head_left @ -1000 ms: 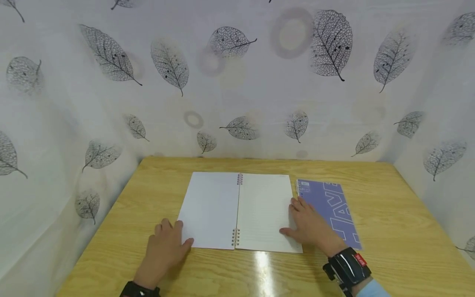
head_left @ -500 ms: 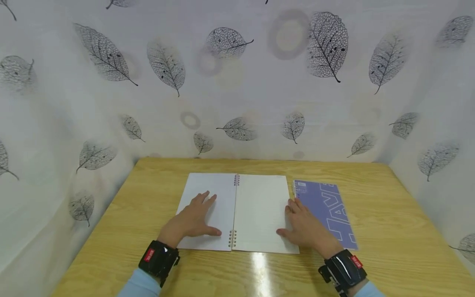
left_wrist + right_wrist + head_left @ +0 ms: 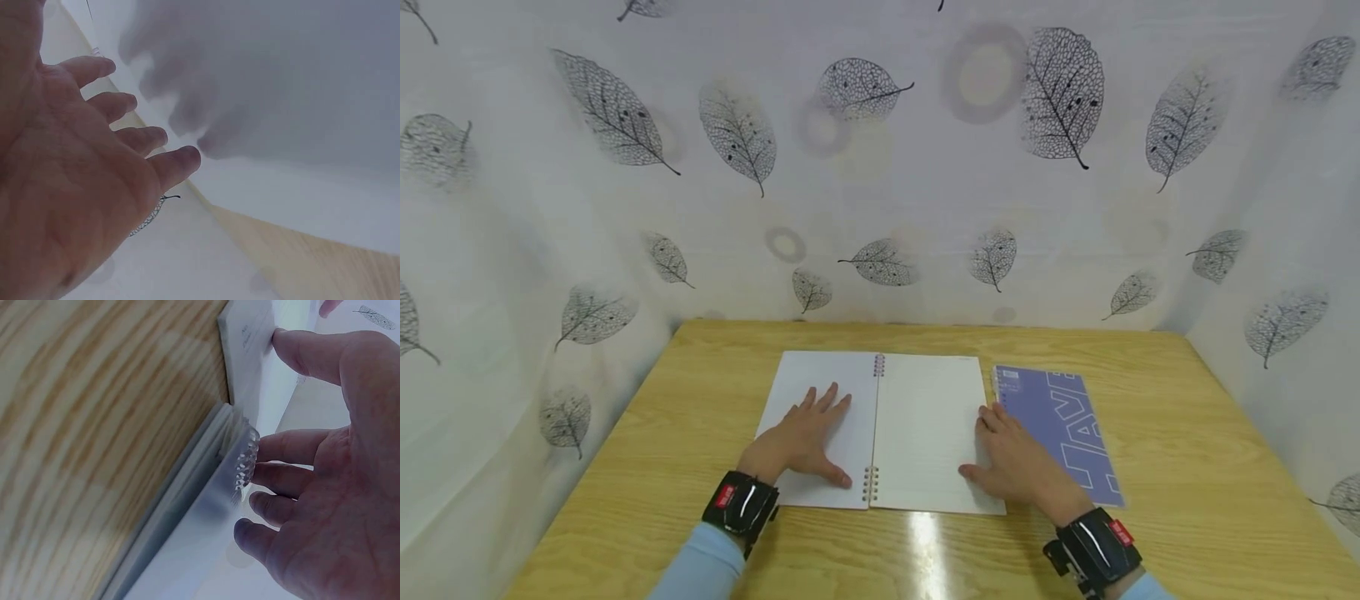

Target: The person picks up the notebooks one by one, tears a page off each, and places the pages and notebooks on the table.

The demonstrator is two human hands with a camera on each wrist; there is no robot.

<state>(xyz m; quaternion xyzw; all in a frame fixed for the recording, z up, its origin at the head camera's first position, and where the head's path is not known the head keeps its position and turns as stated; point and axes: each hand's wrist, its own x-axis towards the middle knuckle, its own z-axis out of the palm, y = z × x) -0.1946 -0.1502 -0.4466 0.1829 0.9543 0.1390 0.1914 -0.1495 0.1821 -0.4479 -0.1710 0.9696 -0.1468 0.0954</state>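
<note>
Left hand (image 3: 797, 442) with fingers spread, holding nothing, over left page (image 3: 820, 375) of an open notebook (image 3: 917, 392) on the wooden counter (image 3: 700, 392), right hand (image 3: 1015, 462) with fingers extended, gripping nothing, thumb at right page (image 3: 925, 442), purple notebook (image 3: 1060, 429) just beside.

Under the left hand (image 3: 805, 437) we saw a plain white page (image 3: 860, 433); beside the right hand (image 3: 1011, 462), a cream page (image 3: 925, 425), ruled, it seemed to us, with faint lines. On that hand's other side we noted a violet-blue cover (image 3: 1052, 421) with white outlined letters. Around both hands we saw yellow-brown grained wood (image 3: 662, 450); behind them, black wristbands (image 3: 741, 510) and pale blue sleeves (image 3: 700, 562); beyond, a whitish backdrop (image 3: 917, 175) patterned with dark leaves (image 3: 1063, 92).
</note>
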